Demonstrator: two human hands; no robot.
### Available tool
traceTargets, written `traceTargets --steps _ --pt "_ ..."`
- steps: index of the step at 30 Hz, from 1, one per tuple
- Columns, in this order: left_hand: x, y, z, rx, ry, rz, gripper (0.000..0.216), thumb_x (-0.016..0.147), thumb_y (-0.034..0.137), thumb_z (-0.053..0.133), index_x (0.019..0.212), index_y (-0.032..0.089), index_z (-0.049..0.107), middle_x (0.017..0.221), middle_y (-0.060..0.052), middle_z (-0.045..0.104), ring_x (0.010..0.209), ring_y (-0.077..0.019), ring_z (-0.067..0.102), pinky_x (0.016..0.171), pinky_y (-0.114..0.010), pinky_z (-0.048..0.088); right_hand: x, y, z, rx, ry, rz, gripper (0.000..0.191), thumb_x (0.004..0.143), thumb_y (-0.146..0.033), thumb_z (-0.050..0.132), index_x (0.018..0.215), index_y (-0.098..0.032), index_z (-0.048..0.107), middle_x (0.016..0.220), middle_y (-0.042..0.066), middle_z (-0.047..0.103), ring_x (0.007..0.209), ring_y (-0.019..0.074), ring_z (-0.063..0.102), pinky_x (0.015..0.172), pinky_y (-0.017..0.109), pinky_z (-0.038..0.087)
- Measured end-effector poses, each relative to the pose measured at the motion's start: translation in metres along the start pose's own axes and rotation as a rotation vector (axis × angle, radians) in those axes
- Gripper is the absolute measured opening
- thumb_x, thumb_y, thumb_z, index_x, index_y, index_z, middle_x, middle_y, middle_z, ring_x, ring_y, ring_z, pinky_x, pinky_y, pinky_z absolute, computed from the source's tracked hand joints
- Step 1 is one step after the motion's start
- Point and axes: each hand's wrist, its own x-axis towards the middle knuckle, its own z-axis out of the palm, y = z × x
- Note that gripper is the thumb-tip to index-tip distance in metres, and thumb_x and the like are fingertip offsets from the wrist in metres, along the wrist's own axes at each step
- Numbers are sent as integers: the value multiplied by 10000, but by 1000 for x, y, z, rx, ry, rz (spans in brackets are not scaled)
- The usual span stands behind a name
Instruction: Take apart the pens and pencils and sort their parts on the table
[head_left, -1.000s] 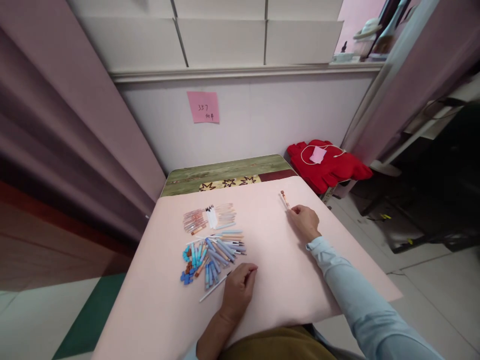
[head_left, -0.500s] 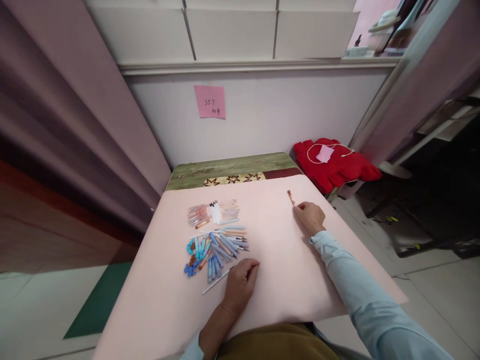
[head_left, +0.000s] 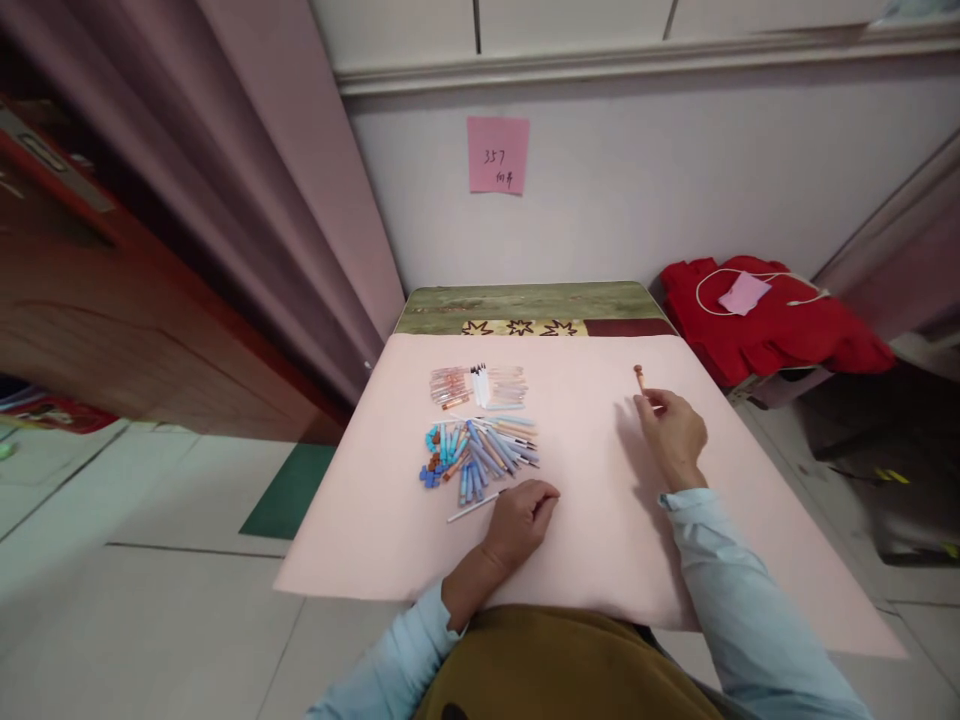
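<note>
My left hand (head_left: 523, 520) rests on the pink table cover (head_left: 600, 540), fingers curled around the end of a thin white stick (head_left: 474, 507) that lies beside a pile of blue and orange pens and caps (head_left: 480, 455). My right hand (head_left: 675, 432) is at the right side, fingers pinched on a slim pen with a brown top (head_left: 640, 376) that sticks out away from me. A neat row of pen parts (head_left: 478, 386) lies beyond the pile.
A green patterned table end (head_left: 525, 305) shows beyond the pink cover. A red cloth bundle (head_left: 772, 320) with a white cable sits to the right. A pink note (head_left: 497, 154) hangs on the wall. Curtains (head_left: 247, 180) stand to the left.
The camera has swung left and down. My right hand has drawn back a little with the brown-topped pen. My left hand has stayed on the white stick.
</note>
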Motion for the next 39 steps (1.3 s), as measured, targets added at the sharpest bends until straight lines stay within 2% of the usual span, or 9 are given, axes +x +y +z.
traceTargets --steps 4,8,15,19,22,25,30,33,39 --pt "0 0 0 21 10 39 188 890 198 544 929 226 725 866 -71 738 772 -187 672 726 -301 506 -49 -40 28 563 -168 -52 449 802 -542 620 978 -146 738 863 93 736 748 201 634 712 312 493" --pt "-3 0 -1 71 -1 80 217 910 193 509 973 217 716 880 -85 735 800 -197 679 752 -311 508 -86 -65 59 779 -276 5 422 774 -516 653 920 -127 723 780 63 715 683 171 603 661 292 495" --pt "-8 5 2 50 35 139 231 912 214 524 1020 236 727 944 -109 739 881 -228 691 821 -346 518 -104 -63 76 659 -209 -113 345 835 -460 609 883 -143 735 679 12 647 606 134 513 603 254 432" --pt "-10 10 -1 -59 180 39 175 870 259 622 1000 248 740 929 -99 732 859 -221 674 849 -349 509 -109 -63 72 570 -208 -242 293 862 -424 596 871 -167 737 666 -2 620 602 130 504 613 249 433" --pt "-16 7 -21 -37 395 -47 132 865 282 641 952 238 731 856 -58 701 741 -174 626 745 -298 498 -112 -63 67 567 -215 -347 252 871 -392 603 861 -177 735 682 5 628 593 130 509 615 252 442" --pt "-31 -5 -53 175 514 -74 101 877 292 625 875 218 694 822 -27 655 724 -153 590 695 -276 477 -115 -63 63 603 -279 -521 191 875 -341 624 854 -193 742 716 15 650 579 125 518 605 257 442" --pt "-65 -22 -86 469 411 -223 78 849 290 661 821 220 683 839 -25 642 804 -180 613 719 -294 489 -121 -62 61 563 -424 -806 132 883 -271 626 885 -231 752 751 19 673 644 139 584 633 258 459" --pt "-75 -24 -85 542 342 -242 56 833 262 680 874 224 687 897 -36 662 891 -210 619 796 -330 502 -122 -61 62 480 -378 -777 137 883 -267 620 885 -236 753 795 24 699 670 147 603 651 264 462" --pt "-74 -23 -78 592 311 -183 58 889 234 612 861 214 659 882 -41 654 878 -214 602 801 -347 492 -113 -55 61 376 -198 -501 162 857 -289 609 827 -227 756 768 17 701 625 147 575 646 276 451"
